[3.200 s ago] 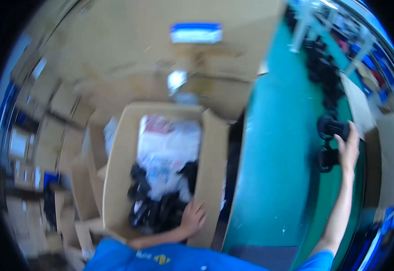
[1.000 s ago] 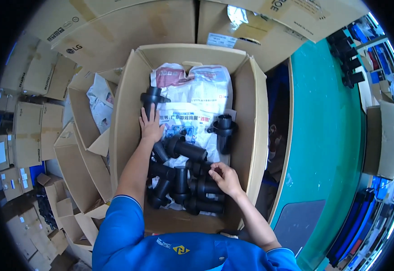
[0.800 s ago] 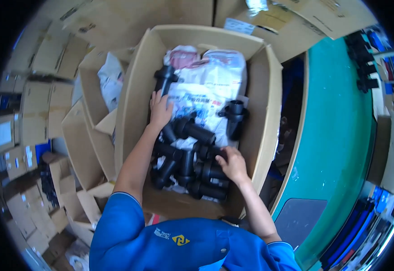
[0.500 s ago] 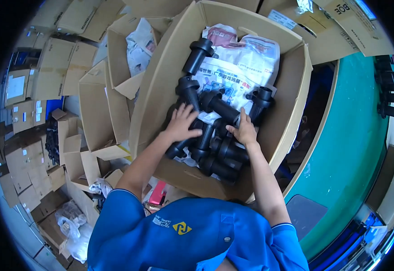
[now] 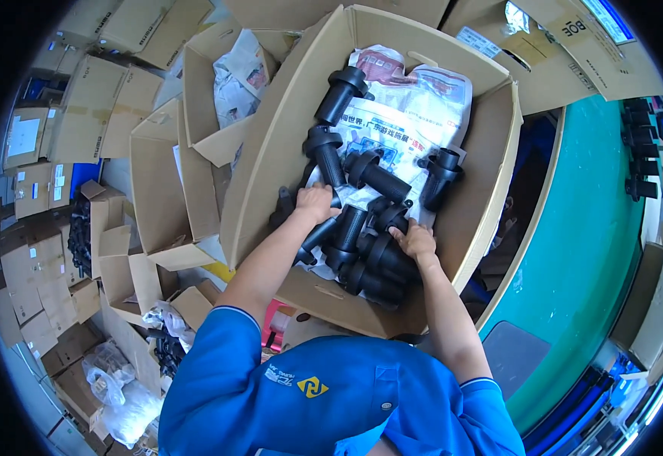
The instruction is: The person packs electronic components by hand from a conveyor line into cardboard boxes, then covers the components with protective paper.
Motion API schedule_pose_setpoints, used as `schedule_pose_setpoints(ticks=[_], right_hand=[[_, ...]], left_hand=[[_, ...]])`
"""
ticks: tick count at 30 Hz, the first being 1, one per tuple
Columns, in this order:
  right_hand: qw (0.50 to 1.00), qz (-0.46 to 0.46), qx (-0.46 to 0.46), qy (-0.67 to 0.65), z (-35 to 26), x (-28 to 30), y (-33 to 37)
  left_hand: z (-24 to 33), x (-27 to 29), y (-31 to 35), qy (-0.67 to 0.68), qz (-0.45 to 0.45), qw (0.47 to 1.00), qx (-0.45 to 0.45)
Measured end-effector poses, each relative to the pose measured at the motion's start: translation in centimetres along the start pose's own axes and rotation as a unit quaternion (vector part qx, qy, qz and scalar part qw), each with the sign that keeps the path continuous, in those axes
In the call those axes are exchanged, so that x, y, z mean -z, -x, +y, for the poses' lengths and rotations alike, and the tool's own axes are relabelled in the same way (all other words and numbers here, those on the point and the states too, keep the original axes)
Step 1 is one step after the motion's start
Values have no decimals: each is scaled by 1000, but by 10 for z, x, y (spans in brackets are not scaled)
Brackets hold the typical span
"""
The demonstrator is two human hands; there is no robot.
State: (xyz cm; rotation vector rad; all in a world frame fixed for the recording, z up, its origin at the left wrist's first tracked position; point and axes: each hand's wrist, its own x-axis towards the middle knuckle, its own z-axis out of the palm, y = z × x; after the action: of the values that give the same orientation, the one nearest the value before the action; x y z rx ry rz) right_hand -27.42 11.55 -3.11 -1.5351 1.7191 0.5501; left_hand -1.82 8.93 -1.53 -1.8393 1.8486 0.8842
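Black flanged plastic tubes [image 5: 377,176] lie loosely piled on printed newspaper sheets [image 5: 392,125] inside a large open cardboard box [image 5: 271,144]. At the pile's left side, my left hand [image 5: 315,202] is closed around a black tube, whose end pokes out beside the fingers; the fingertips are partly hidden. My right hand [image 5: 416,239] is lower right, its fingers curled down over a black flanged tube [image 5: 387,257], the thumb against its rim. Another tube [image 5: 442,176] leans near the box's right wall, apart from both hands.
Smaller open cartons [image 5: 166,186] stand left of the big box, one with crumpled paper [image 5: 238,80]. A green worktop [image 5: 574,251] runs along the right, with black parts [image 5: 640,156] beyond it. Stacked cartons [image 5: 81,106] and plastic bags [image 5: 130,410] are at far left.
My left hand has gone from spread fingers above the pile to closing on a tube. My right hand has moved down toward me and curled onto a flanged tube. The view has shifted slightly.
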Motion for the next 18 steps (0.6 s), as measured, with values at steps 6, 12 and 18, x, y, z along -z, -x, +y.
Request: schedule_pose_setpoints(ticks=[6, 12, 18], right_hand=[[996, 90, 21, -3, -5, -5, 23], [997, 69, 18, 19, 1, 2, 36], [991, 91, 18, 99, 9, -13, 19]], left_hand=[[-11, -53, 6, -1, 183, 983, 25], [0, -18, 17, 44, 83, 995, -26], [5, -12, 22, 76, 92, 987, -105]])
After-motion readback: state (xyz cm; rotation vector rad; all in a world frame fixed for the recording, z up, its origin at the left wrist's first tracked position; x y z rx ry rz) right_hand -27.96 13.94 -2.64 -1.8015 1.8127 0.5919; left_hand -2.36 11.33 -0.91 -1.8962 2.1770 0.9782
